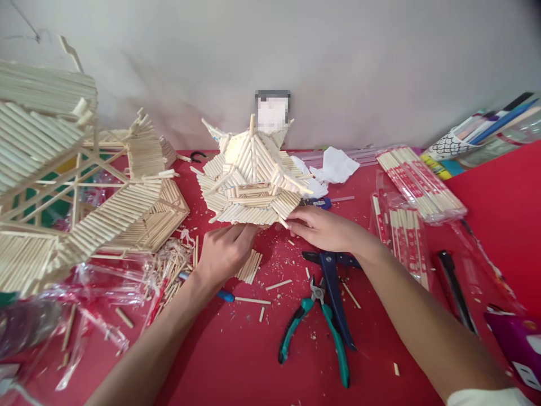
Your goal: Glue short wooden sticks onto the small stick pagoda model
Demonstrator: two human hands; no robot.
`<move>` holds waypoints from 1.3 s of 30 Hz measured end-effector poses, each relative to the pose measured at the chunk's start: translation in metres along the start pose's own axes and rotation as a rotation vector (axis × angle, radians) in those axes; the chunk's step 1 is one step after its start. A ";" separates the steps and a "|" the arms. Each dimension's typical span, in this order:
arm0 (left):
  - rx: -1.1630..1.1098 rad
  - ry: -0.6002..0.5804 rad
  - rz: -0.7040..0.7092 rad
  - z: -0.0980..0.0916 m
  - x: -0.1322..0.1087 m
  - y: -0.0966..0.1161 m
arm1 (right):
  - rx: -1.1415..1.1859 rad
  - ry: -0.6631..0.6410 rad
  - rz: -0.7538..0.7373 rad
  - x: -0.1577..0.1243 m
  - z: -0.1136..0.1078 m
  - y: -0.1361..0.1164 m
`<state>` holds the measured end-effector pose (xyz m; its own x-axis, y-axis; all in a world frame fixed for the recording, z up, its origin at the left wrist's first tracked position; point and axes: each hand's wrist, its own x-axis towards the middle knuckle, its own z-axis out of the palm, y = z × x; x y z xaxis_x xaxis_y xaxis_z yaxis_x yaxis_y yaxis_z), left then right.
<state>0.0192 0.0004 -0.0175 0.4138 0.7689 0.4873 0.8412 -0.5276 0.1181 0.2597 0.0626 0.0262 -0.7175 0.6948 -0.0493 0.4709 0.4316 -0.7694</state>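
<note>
A small pagoda-like roof model (253, 163) built from pale wooden sticks is held up above the red table. My left hand (228, 251) grips its lower front edge from beneath, with fingertips hidden under the model. My right hand (323, 228) is closed on the lower right corner, its thumb and fingers at the eave. Below the hands lie green-handled cutting pliers (315, 327) and a dark blue-handled cutter (336, 299), both on the table. A short row of joined sticks (250, 266) rests just right of my left wrist.
Larger stick structures (114, 197) fill the left side. Loose sticks and plastic wrappers (101, 293) lie before them. Packaged chopsticks (422, 183), a pen holder (452, 144) and a black tool (456, 290) are at right. Crumpled tissue (336, 165) sits near the wall.
</note>
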 end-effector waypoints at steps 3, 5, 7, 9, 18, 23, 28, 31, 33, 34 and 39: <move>0.061 0.025 0.031 0.001 0.003 0.000 | 0.002 0.002 -0.023 -0.001 -0.003 0.000; 0.126 0.066 0.072 0.002 0.004 0.000 | -0.006 -0.008 -0.016 -0.002 -0.005 -0.002; 0.155 0.095 0.090 0.002 0.005 0.001 | -0.016 -0.035 0.005 -0.004 -0.008 -0.004; 0.146 0.092 0.078 0.002 0.006 0.001 | -0.015 -0.065 0.026 -0.006 -0.012 -0.006; 0.096 0.038 0.029 0.000 0.008 0.003 | -0.024 -0.108 0.018 -0.006 -0.012 -0.008; 0.156 0.092 0.080 -0.002 0.011 0.005 | -0.014 -0.116 0.015 -0.005 -0.011 -0.007; 0.157 0.133 0.124 -0.004 0.015 0.006 | -0.008 -0.128 0.028 -0.004 -0.012 -0.006; 0.157 0.149 0.131 -0.003 0.015 0.006 | 0.005 -0.137 0.029 -0.003 -0.012 -0.006; 0.161 0.157 0.127 -0.002 0.014 0.005 | 0.009 -0.139 0.030 -0.003 -0.012 -0.006; 0.166 0.160 0.125 -0.001 0.014 0.004 | 0.011 -0.138 0.031 -0.003 -0.012 -0.006; 0.183 0.160 0.120 0.001 0.013 0.003 | 0.011 -0.137 0.035 -0.004 -0.012 -0.007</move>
<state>0.0272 0.0086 -0.0117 0.4660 0.6304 0.6208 0.8445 -0.5261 -0.0997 0.2654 0.0638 0.0391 -0.7643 0.6242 -0.1618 0.4919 0.4021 -0.7723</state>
